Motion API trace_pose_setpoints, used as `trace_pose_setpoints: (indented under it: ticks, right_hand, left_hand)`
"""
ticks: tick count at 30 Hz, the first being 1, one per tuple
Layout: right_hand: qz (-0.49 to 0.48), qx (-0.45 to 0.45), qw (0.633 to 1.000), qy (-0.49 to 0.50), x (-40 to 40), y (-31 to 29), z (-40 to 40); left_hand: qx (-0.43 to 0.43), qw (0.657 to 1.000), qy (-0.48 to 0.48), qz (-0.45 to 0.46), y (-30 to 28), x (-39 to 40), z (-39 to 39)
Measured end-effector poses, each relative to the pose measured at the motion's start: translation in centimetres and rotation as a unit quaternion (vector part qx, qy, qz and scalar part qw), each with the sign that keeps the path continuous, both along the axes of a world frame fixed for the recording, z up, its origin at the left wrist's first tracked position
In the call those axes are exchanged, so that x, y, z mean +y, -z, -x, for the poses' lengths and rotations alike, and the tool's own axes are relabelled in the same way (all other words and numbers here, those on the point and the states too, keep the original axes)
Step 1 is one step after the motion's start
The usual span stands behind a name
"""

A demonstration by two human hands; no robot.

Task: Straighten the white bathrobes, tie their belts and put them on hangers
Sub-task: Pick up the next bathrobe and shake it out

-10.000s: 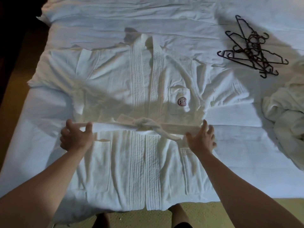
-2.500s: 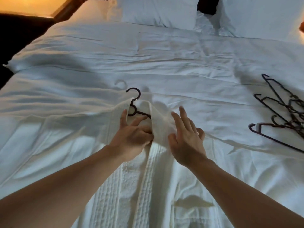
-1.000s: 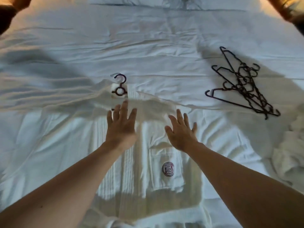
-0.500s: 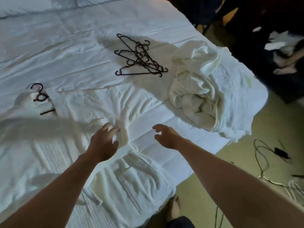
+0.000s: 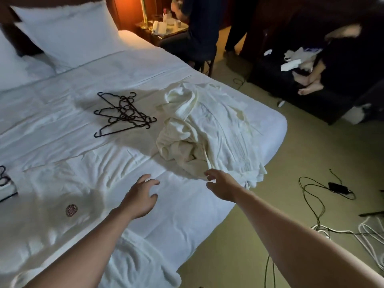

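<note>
crumpled bathrobe beside tangled hangers

White bathrobes, black hangers

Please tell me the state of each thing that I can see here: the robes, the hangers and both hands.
Laid-out bathrobe: flat on the bed, hanger in its collar.
Crumpled bathrobe: heaped, no hanger.
Spare hangers: tangled pile, unused.
Left hand: open, holding nothing.
Right hand: open, reaching toward the crumpled bathrobe.

Dim, warm lamplight; soft wide-angle blur
</note>
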State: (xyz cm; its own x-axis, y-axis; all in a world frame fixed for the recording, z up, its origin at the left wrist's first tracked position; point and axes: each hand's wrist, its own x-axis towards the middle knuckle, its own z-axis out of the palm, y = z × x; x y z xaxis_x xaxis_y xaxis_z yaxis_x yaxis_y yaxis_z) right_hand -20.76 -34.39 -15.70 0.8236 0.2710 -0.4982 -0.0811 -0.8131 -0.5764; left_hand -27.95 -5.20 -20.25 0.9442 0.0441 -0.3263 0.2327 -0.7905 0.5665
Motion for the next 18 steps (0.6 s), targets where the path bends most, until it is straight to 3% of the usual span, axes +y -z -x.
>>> trace_pose_setpoints:
  ticks: [8,18]
  right_hand:
    - [0.002,-0.048,0.997,0.064,-9.2,-2.5,-5.3]
    - [0.007,-0.066,0.994,0.09,-10.5,-1.6,-12.7]
  left_hand:
    - [-0.045,0.996,0.07,0.012,-4.2,-10.4,-9.2]
    - [-0.047,0.996,0.081,0.007,-3.5,-11.1,-20.7]
